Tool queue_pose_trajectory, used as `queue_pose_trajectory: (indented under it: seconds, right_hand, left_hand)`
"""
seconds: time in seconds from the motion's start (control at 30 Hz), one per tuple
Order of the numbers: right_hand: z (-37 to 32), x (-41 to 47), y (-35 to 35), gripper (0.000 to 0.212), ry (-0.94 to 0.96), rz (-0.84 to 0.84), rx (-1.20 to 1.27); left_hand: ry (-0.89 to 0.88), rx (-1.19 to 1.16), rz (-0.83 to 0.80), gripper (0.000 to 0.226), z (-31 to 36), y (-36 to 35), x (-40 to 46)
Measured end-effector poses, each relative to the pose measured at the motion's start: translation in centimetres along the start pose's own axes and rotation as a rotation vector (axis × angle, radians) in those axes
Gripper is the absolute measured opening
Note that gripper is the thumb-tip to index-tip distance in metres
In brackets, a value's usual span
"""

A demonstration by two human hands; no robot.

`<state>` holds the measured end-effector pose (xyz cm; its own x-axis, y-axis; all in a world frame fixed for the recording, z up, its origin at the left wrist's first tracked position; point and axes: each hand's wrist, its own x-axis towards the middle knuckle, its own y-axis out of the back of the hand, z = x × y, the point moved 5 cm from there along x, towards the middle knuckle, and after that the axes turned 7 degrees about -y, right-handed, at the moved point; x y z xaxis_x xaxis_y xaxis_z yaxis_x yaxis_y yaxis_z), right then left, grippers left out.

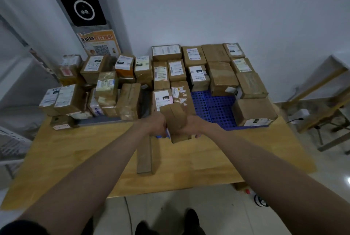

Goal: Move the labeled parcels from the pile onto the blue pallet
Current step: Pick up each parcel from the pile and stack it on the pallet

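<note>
Left hand [158,125] and right hand [191,125] are gripping a brown parcel [177,121] between them over the blue pallet [217,107] front edge (placing step), probably needing lowering into bare grid.

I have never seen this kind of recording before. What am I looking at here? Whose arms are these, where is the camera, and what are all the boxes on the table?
There is no machine here. A person wears one camera on the head, which looks forward and down, so the two bare arms are that person's own. The left hand and right hand together hold a plain brown parcel, one hand on each side. It is over the near edge of the blue pallet, which lies on the wooden table and already carries many parcels. The pile of labelled parcels waits on the left. A long narrow box lies alone on the table nearer the person.
</note>
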<state>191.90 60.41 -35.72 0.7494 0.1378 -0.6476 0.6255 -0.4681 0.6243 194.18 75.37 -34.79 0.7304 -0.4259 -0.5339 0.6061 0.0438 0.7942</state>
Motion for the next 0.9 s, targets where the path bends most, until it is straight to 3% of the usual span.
queue_pose_trajectory:
  seconds: [0.3, 0.47, 0.67, 0.8, 0.9]
  right_hand:
    - [1.3, 4.4, -2.6, 0.103, -0.097, -0.055, -0.025]
    - [1.1, 7.1, -2.2, 0.101, -0.005, 0.013, -0.144]
    - [1.7, 9.9, -0.6, 0.103, 0.027, 0.083, -0.257]
    - [1.1, 11.6, -0.1, 0.096, 0.103, 0.118, -0.250]
    - [1.0, 12.6, -0.3, 0.090, 0.112, 0.122, -0.200]
  left_hand:
    - [0.097, -0.129, 0.013, 0.020, -0.5, -2.4, 1.0]
    - [0.088, -0.151, 0.044, 0.022, -1.7, -2.7, 2.4]
    - [0.127, 0.037, 0.226, 0.024, -3.9, 0.0, 3.8]
    - [0.160, 0.043, 0.196, 0.055, -5.3, -0.5, 5.7]
    - [0.166, 0.085, 0.137, 0.062, -6.2, -1.3, 7.3]
